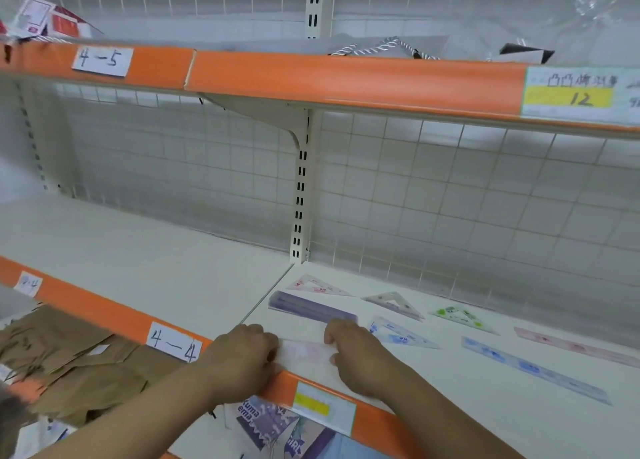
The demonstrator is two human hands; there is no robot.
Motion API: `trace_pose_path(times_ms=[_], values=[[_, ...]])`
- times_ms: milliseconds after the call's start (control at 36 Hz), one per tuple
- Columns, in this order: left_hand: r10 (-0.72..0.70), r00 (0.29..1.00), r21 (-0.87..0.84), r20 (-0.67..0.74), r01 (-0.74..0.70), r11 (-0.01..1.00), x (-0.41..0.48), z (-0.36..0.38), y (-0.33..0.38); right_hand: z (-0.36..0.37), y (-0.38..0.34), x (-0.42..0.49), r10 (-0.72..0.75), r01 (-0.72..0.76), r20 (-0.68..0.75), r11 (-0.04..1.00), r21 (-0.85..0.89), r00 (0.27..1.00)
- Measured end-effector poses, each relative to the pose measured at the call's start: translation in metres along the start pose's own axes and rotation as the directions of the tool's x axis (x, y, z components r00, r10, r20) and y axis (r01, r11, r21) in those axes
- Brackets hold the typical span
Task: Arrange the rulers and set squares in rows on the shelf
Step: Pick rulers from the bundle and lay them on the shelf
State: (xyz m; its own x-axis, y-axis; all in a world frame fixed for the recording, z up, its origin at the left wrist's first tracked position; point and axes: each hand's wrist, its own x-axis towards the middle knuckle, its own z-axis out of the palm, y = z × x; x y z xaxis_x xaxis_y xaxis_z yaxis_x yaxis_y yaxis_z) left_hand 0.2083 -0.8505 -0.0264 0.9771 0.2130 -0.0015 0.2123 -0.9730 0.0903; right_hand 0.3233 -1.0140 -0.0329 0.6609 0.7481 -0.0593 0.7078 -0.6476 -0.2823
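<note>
Four set squares (394, 304), three rulers (533, 368) lie in rows on shelf (450, 410); our left hand (242, 351) and right hand (353, 353) pinch a pink ruler (304, 353), lower centre, unplaced.

I see a white shelf (433, 389) with an orange front strip (104, 311) marked 4-4. Toward the back of its right panel, a pink set square (317, 284), a grey set square (394, 304) and a green set square (462, 318) lie in a row. Nearer me lie a purple ruler (311, 308), a blue set square (401, 334), a blue ruler (533, 368) and a pink ruler (575, 347). A pale pink ruler (304, 353) lies along the front edge.
</note>
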Motion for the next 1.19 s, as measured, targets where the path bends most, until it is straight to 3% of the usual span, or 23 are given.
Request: trace_pose_path(times_ms=[167, 444, 611, 889, 1194], values=[[0.034, 0.999, -0.012, 0.009, -0.033, 0.999, 0.004, -0.001, 0.001, 0.001, 0.006, -0.007, 0.007, -0.007, -0.013, 0.999, 0.033, 1.000], [0.099, 0.995, -0.032, 0.005, -0.098, 0.995, 0.014, -0.006, 0.009, -0.013, 0.010, -0.022, 0.113, -0.112, 0.012, 0.992, -0.054, 0.994], [0.160, 0.987, -0.032, 0.012, -0.160, 0.987, 0.018, -0.006, 0.015, -0.017, 0.009, -0.038, 0.163, -0.163, -0.136, 0.987, 0.008, 0.977], [0.332, 0.943, -0.065, 0.006, -0.331, 0.941, 0.030, -0.009, 0.038, -0.022, 0.015, -0.073, 0.289, -0.321, -0.306, 0.945, -0.059, 0.907], [0.429, 0.902, -0.082, 0.051, -0.424, 0.902, 0.035, -0.003, 0.082, -0.024, 0.041, -0.115, 0.409, -0.435, -0.347, 0.900, 0.002, 0.844]])
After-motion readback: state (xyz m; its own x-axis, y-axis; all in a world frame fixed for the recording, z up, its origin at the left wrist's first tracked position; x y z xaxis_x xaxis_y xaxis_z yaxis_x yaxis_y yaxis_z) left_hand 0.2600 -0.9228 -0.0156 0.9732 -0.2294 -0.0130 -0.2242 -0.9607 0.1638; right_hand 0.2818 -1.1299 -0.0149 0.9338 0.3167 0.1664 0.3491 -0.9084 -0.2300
